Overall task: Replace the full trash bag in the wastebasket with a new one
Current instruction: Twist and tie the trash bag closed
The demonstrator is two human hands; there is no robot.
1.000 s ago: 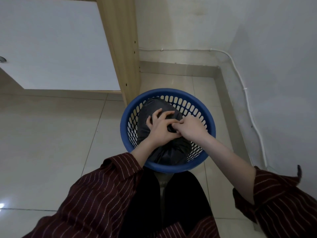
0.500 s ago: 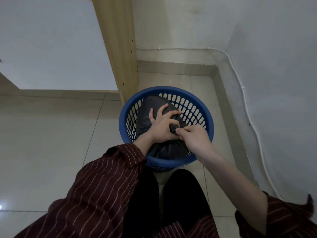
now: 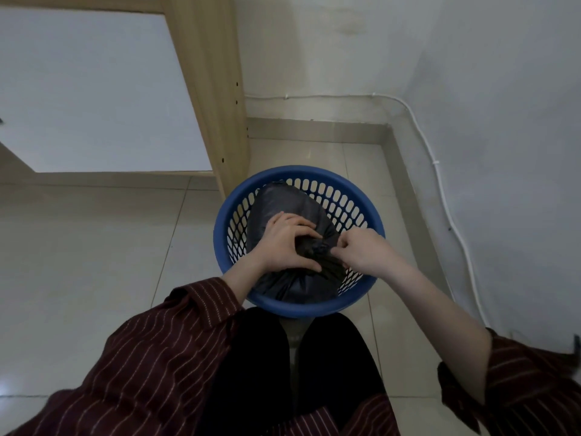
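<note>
A round blue perforated plastic wastebasket is sitting beneath both hands, holding a full black plastic trash bag. The left hand is gripping the bag's gathered neck; just beside it, the right hand is pinching the twisted plastic.

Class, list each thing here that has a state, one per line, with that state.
wastebasket: upright on the floor, not yet emptied.
trash bag: full, neck bunched, lying inside it.
left hand: grips the bunched neck.
right hand: pinches the end of the bunched neck.
</note>
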